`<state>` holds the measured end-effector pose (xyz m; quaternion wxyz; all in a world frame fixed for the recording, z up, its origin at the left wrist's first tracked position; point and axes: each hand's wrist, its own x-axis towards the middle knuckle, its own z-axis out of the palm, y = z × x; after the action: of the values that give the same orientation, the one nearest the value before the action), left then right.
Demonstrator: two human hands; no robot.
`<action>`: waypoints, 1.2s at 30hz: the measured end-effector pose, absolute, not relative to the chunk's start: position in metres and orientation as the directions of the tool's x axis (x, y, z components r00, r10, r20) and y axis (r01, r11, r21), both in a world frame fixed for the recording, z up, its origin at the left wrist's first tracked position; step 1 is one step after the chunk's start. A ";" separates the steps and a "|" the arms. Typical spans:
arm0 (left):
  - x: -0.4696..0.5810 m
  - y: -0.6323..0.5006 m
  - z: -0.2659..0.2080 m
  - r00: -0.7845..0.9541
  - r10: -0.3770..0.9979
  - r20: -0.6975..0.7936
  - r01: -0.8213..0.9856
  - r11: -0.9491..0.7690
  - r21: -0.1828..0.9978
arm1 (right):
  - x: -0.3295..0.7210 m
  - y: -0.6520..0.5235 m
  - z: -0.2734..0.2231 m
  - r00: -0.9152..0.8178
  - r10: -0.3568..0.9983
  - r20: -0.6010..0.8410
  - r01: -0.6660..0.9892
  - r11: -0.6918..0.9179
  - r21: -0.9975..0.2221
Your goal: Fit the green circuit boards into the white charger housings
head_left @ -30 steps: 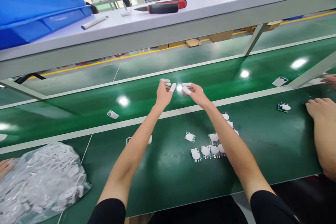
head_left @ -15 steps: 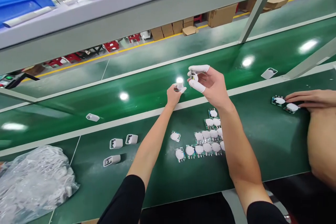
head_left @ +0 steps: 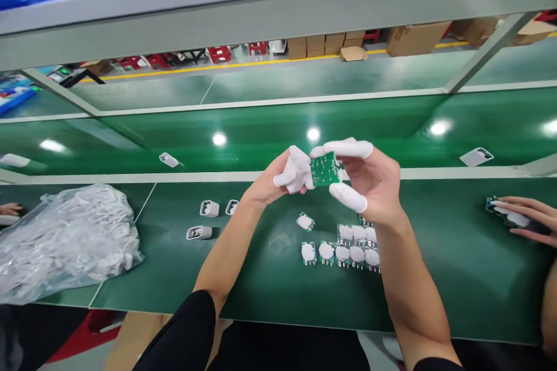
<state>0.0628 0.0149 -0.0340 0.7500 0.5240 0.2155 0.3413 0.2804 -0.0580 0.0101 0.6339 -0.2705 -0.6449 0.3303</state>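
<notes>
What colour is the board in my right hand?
The board is green with pale specks; head view.

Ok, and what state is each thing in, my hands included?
Left hand: fingers curled; whatever they hold is hard to tell.
Right hand: closed on the held board.
Held board: raised, tilted, green side toward you.
Lone board: askew, white side up.
Other boards: grouped, white side up, partly hidden.
Table housings: lying down, open ends showing.
Belt housings: lying spaced apart.
Bag: bulging; sealing unclear.
</notes>
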 end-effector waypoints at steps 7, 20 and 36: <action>0.044 0.017 -0.026 0.722 0.674 0.154 -0.328 0.138 0.934 | 0.255 -0.075 0.008 -0.093 0.657 0.748 -0.032 0.749 -0.662; 0.049 0.014 -0.023 0.734 0.645 0.213 -0.408 0.169 0.897 | 0.244 -0.084 0.007 -0.121 0.585 0.802 0.082 0.811 -0.580; 0.055 0.014 -0.022 0.719 0.653 0.236 -0.459 0.192 0.867 | 0.241 -0.084 0.013 -0.177 0.547 0.818 0.155 0.836 -0.526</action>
<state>0.0550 0.0140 -0.0224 0.7665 0.5216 0.0930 0.3628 0.2411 -0.0840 0.0128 0.5971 -0.2341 -0.7494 0.1644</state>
